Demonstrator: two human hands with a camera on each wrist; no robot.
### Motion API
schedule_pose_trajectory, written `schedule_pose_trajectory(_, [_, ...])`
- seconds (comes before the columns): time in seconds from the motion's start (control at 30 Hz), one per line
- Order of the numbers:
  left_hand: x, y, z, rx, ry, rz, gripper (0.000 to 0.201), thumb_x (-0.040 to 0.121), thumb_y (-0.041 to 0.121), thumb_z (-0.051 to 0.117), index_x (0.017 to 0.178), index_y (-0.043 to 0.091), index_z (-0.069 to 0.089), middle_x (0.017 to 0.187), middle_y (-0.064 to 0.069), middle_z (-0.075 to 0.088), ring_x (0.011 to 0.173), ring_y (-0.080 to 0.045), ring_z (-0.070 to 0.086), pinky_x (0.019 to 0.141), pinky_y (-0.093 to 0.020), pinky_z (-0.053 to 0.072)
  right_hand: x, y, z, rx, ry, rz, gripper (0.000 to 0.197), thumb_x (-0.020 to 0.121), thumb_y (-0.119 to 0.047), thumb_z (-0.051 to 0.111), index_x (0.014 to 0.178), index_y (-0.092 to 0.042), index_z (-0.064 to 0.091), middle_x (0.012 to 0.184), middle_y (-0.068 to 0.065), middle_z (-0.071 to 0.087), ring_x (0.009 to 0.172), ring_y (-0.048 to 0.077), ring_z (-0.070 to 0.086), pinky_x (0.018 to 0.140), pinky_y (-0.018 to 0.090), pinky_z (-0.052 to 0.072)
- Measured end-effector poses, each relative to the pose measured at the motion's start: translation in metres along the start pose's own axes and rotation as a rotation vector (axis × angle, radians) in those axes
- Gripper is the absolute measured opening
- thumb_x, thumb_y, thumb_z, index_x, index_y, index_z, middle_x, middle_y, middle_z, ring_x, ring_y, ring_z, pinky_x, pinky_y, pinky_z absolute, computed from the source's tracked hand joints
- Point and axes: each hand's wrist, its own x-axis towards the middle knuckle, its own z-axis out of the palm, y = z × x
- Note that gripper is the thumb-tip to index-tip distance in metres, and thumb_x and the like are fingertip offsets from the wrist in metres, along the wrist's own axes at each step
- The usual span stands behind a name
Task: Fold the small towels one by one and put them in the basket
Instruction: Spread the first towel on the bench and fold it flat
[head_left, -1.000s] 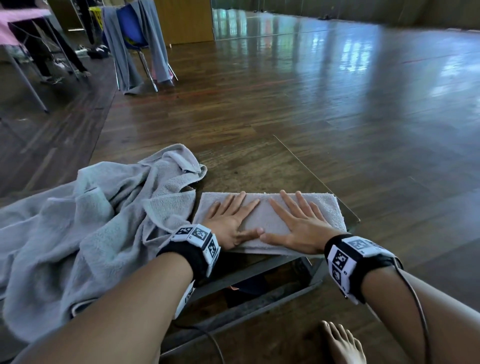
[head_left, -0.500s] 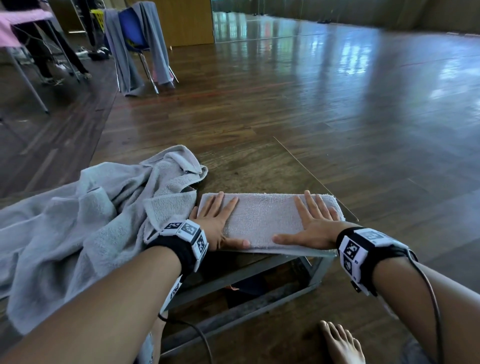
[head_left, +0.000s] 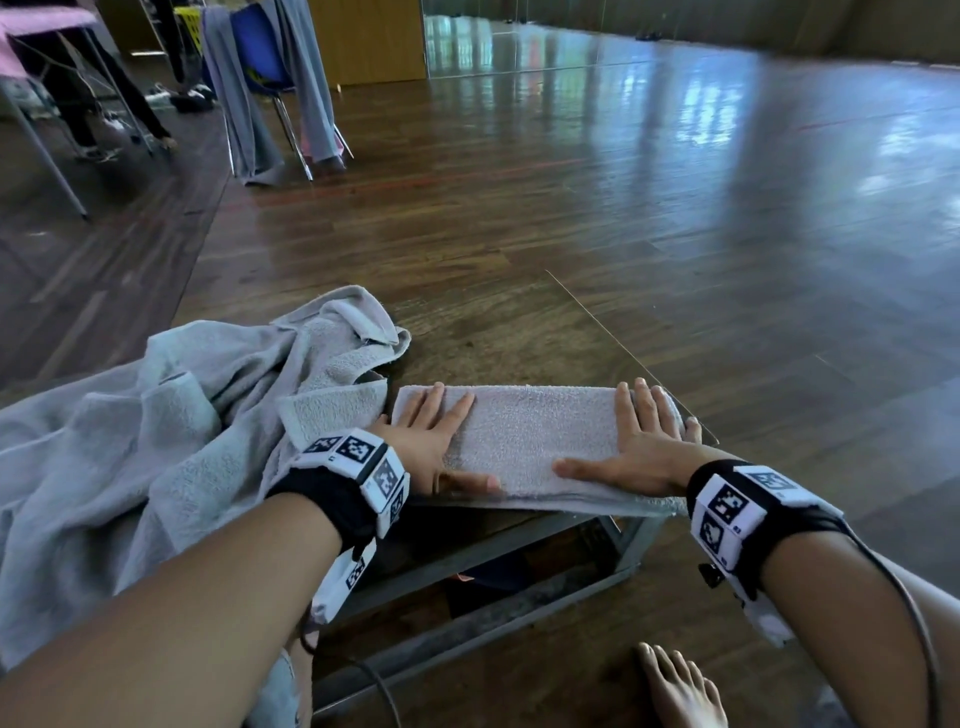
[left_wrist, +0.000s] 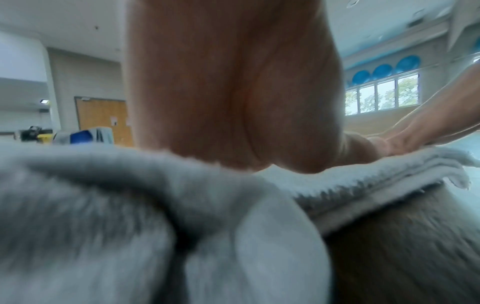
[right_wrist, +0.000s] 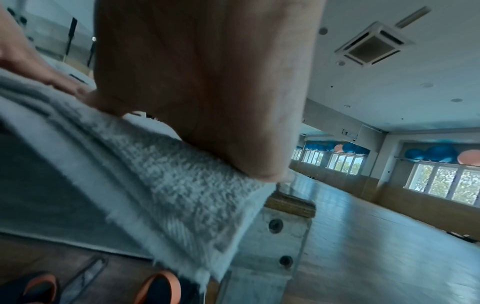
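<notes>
Both hands pressed flat on a folded towel at the table's corner

The left hand (head_left: 434, 441) lies spread, fingers straight, on one end of the folded towel (head_left: 535, 441); the right hand (head_left: 636, 447) presses flat on the other end, its outer fingers reaching the towel's edge. The towel lies along the near edge of the wooden table (head_left: 493, 338), beneath both palms. Just outside the left wrist sits a heap of grey towels (head_left: 156, 415). Beyond the fingertips, glossy wooden floor (head_left: 675, 182) stretches away; a blue chair (head_left: 260, 57) draped with grey cloth stands far beyond the left hand.
</notes>
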Motion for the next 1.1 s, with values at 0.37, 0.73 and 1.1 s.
schedule_pose_trajectory(0.37, [0.021,-0.014,-0.020,-0.028,0.250,0.002,0.072,0.093,0.062,0.045,0.154,0.033,0.019,0.159,0.004,0.021,0.147,-0.021,0.019,0.117,-0.050,0.016,-0.004,-0.013,-0.027,-0.190,0.201,-0.177,0.061,0.090,-0.067,0.052,0.136,-0.027,0.048,0.138,0.000,0.058,0.122,0.023,0.057,0.091,0.043,0.045])
schedule_pose_trajectory(0.73, [0.022,-0.011,-0.036,-0.083,0.404,-0.126,0.039,0.079,0.056,0.065,0.091,0.021,0.054,0.095,0.002,0.060,0.095,-0.023,0.058,0.084,-0.040,0.039,0.010,-0.022,-0.026,0.057,0.387,-0.234,0.052,0.099,-0.031,0.051,0.146,-0.016,0.036,0.144,0.010,0.045,0.132,0.029,0.045,0.094,0.040,0.042])
schedule_pose_trajectory(1.1, [-0.005,-0.002,-0.042,-0.573,0.262,0.149,0.019,0.092,0.010,0.058,0.100,0.020,0.072,0.058,0.015,0.057,0.047,0.000,0.048,0.051,-0.014,0.042,0.008,-0.035,-0.017,0.108,0.177,-0.337,0.049,0.101,-0.027,0.050,0.147,-0.017,0.037,0.152,0.010,0.034,0.136,0.033,0.045,0.111,0.046,0.041])
